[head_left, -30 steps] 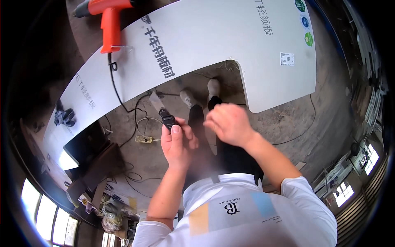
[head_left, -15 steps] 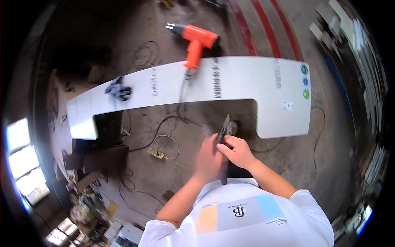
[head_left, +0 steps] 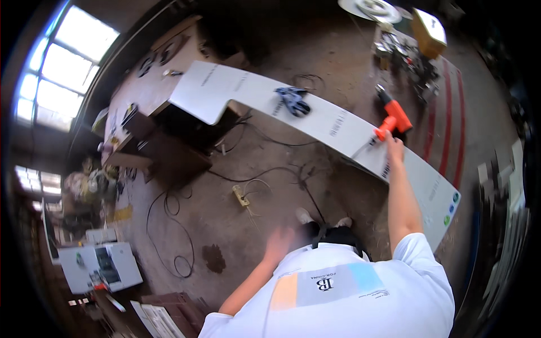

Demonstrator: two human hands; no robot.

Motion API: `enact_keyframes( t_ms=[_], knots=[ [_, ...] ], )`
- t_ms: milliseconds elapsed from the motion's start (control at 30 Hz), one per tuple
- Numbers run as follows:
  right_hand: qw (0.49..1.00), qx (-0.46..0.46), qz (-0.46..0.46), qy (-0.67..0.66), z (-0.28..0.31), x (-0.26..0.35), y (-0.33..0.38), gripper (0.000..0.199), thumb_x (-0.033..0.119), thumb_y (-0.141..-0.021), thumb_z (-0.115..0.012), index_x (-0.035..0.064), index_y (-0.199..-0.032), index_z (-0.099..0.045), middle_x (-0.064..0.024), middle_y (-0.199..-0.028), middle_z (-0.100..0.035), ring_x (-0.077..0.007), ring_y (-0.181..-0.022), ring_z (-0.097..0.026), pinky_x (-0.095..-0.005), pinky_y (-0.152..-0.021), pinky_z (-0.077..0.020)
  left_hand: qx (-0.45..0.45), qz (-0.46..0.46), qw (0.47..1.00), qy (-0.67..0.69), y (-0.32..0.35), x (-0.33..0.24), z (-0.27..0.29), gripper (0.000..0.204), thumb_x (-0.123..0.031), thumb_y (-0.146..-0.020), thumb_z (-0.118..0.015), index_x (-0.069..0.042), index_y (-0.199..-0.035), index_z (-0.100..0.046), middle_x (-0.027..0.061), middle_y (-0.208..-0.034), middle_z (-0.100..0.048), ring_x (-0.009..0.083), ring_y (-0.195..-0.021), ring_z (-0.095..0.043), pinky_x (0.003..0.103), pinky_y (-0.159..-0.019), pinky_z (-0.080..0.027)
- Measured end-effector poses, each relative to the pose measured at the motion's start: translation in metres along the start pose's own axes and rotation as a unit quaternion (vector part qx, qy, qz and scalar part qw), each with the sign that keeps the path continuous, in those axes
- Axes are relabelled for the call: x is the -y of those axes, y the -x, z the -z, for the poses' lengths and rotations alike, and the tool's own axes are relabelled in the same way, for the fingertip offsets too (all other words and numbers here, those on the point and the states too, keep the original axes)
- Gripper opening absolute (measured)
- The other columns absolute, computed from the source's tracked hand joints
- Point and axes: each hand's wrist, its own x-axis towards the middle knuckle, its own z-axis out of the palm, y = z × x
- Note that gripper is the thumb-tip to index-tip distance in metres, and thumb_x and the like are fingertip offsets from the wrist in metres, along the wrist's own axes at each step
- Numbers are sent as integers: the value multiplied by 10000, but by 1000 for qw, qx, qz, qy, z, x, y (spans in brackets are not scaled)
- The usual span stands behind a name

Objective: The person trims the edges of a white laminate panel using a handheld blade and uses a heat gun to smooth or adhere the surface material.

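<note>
My right hand (head_left: 395, 149) reaches out over the far edge of a long white panel (head_left: 349, 121). Its fingers are closed at the handle end of an orange heat gun (head_left: 397, 115), whose black nozzle points away from me. The gun's cord trails from the handle across the panel. Down by my waist, my left hand (head_left: 280, 242) is smeared by motion, so its fingers and anything in them cannot be made out. A pair of dark grey-blue gloves (head_left: 293, 102) lies on the panel, left of the heat gun.
A cream power strip (head_left: 241, 195) and looping black cables (head_left: 189, 248) lie on the concrete floor. To the left is a cluttered workbench (head_left: 143, 93). Red strips (head_left: 447, 121), a yellow box (head_left: 429, 34) and metal parts lie beyond the panel; stacked boards (head_left: 510, 208) line the right.
My hands have parted: the right has stretched out to the heat gun, the left has dropped toward my waist. The utility knife they held is out of sight. The view has swung left.
</note>
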Motion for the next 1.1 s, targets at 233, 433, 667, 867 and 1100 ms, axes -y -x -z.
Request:
enact_keyframes(
  t_ms=[233, 433, 667, 867, 1100],
  knots=[
    [985, 43, -100, 132, -30, 23, -50, 709, 668, -818, -802, 5, -1070, -819, -123, -1047, -806, -216, -915, -762, -344, -850, -573, -87, 150, 982, 73, 48, 59, 75, 545, -408, -1012, -679, 27, -1341, -673, 279, -1336, -707, 421, -1269, -670, 461, -1064, -515],
    [965, 33, -160, -207, -51, 35, -69, 366, 489, -872, -835, 149, -944, -721, 16, -764, -662, -110, -603, -616, -260, -544, -457, -122, 175, 968, 134, 27, 95, 109, 498, -380, -1014, -671, 3, -1333, -686, 253, -1335, -717, 401, -1264, -677, 450, -1059, -519],
    [878, 275, 32, -390, -128, 162, 109, 305, 261, -997, -755, 109, -1231, -634, 10, -938, -653, -97, -775, -653, -260, -639, -525, -77, 42, 987, 135, -66, -28, 177, 395, -339, -1035, -682, -66, -1320, -684, 144, -1126, -764, 211, -959, -715, 388, -844, -557],
    [798, 493, 13, -347, -223, 282, 258, 414, 317, -1078, -684, 56, -1379, -569, -73, -1122, -710, -162, -1034, -703, -330, -931, -560, -90, -98, 924, 358, -185, -145, 187, 387, -347, -995, -801, -89, -1264, -694, 10, -869, -682, 62, -600, -574, 294, -582, -479],
    [711, 632, 51, -304, -317, 361, 306, 494, 417, -1166, -487, 51, -1498, -476, -128, -1359, -682, -208, -1181, -688, -372, -1038, -562, -164, -105, 947, 257, -254, -152, 250, 448, -337, -929, -866, -38, -1232, -728, 42, -1016, -762, 167, -934, -710, 351, -911, -557]
  ],
)
